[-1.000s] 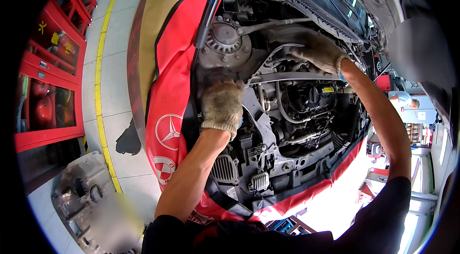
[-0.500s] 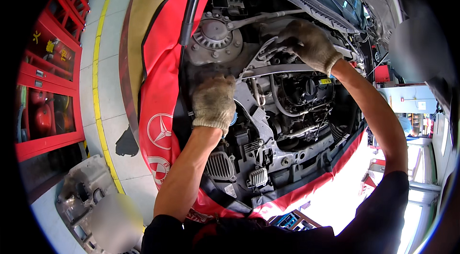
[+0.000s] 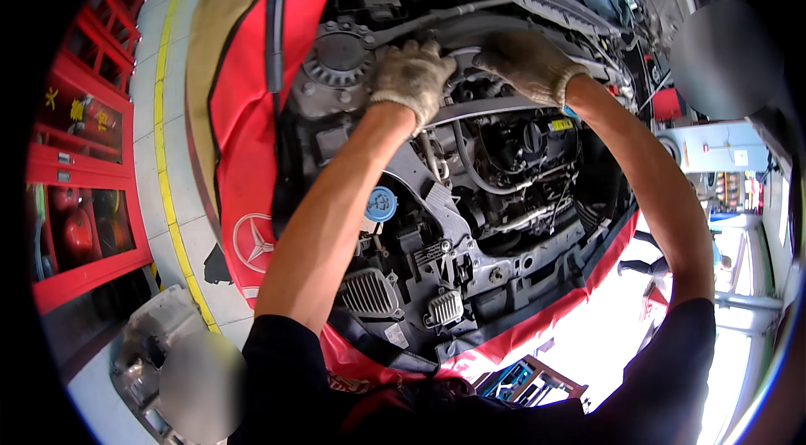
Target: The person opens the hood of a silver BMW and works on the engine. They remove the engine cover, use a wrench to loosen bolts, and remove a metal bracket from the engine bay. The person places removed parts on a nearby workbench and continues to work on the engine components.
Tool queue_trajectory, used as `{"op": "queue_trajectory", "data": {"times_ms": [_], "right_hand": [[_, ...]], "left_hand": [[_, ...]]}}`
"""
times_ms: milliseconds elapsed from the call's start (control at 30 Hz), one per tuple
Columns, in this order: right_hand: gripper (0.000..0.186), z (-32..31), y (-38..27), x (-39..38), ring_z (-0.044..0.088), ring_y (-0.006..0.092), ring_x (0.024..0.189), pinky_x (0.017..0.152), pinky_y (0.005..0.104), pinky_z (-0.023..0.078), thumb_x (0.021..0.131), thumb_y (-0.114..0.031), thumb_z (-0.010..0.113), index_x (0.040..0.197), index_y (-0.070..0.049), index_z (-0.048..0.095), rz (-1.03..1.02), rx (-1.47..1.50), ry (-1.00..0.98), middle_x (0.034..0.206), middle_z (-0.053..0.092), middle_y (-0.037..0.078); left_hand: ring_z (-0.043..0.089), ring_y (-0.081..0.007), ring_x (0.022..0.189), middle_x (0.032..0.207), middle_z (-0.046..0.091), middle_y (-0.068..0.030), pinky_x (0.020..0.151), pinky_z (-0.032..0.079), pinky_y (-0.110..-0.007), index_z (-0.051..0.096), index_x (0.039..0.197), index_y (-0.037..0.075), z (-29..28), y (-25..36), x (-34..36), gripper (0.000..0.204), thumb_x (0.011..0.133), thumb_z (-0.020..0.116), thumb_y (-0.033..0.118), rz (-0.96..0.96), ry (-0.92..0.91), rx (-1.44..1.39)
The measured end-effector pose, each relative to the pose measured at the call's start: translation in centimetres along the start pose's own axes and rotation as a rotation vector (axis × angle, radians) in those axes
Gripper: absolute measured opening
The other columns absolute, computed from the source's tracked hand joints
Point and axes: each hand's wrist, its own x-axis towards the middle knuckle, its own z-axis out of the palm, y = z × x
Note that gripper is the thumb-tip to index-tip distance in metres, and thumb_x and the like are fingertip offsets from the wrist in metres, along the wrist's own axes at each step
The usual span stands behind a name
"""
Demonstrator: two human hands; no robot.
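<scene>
Both my hands, in pale knitted work gloves, reach to the back of an open car engine bay (image 3: pixel 495 239). My left hand (image 3: pixel 413 80) is just right of the round strut mount (image 3: pixel 338 56), fingers curled down; whatever they grip is hidden. Close to its right, my right hand (image 3: pixel 531 67) bends its fingers and thumb beside a short pale pipe (image 3: pixel 463 50). The glove hides what is between its fingers. A grey metal brace (image 3: pixel 491 107) runs just in front of the hands. Nearer me, under the left forearm, sits a blue reservoir cap (image 3: pixel 380 204).
A red fender cover (image 3: pixel 243 159) drapes the left and front edges, and a dark prop rod (image 3: pixel 275 21) stands at the left. Red cabinets (image 3: pixel 88 185) line the left wall. A grey metal casing (image 3: pixel 155 340) sits at lower left, a tool tray (image 3: pixel 525 379) at the front.
My left hand has moved away from me and to the right, from in front of the strut mount to near my right hand. The blue cap now shows. My right hand stays at the same spot.
</scene>
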Motion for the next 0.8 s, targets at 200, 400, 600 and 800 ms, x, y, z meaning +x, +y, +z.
{"op": "queue_trajectory", "data": {"times_ms": [200,400,600,800], "right_hand": [[0.033,1.2,1.1,-0.6,0.066,0.0298,0.118,0.102,0.0407,0.055,0.09,-0.003,0.07,0.122,-0.008,0.07,-0.369,0.263,0.107,0.128,0.069,0.014],[0.018,2.6,1.2,-0.2,0.07,0.0301,0.096,0.087,0.0421,0.058,0.093,-0.02,0.07,0.102,-0.005,0.074,-0.647,-0.282,0.435,0.1,0.071,0.01],[0.016,2.2,1.3,0.1,0.071,0.0271,0.1,0.095,0.04,0.059,0.092,-0.015,0.071,0.105,-0.005,0.074,-0.51,-0.007,0.366,0.105,0.072,0.008],[0.018,1.5,1.1,-0.3,0.071,0.0266,0.101,0.095,0.0392,0.059,0.093,-0.015,0.07,0.108,-0.004,0.073,-0.494,0.017,0.376,0.106,0.072,0.009]], "left_hand": [[0.069,-0.0268,0.117,0.129,0.071,-0.0095,0.094,0.058,-0.041,0.076,0.12,0.018,-0.3,0.5,2.9,0.031,0.09,0.068,0.019,0.004,-0.271,0.131],[0.074,-0.0244,0.11,0.117,0.077,-0.0055,0.083,0.059,-0.042,0.079,0.112,0.015,0.9,1.3,3.8,0.024,0.096,0.063,0.021,-0.05,-0.21,0.11],[0.073,-0.0272,0.112,0.123,0.075,-0.0065,0.086,0.06,-0.044,0.075,0.121,0.015,1.2,1.3,3.6,0.033,0.093,0.071,0.033,-0.122,-0.235,0.149],[0.072,-0.028,0.113,0.126,0.073,-0.0076,0.088,0.061,-0.043,0.074,0.124,0.013,2.2,0.8,4.5,0.036,0.094,0.072,0.035,-0.072,-0.297,0.206]]}}
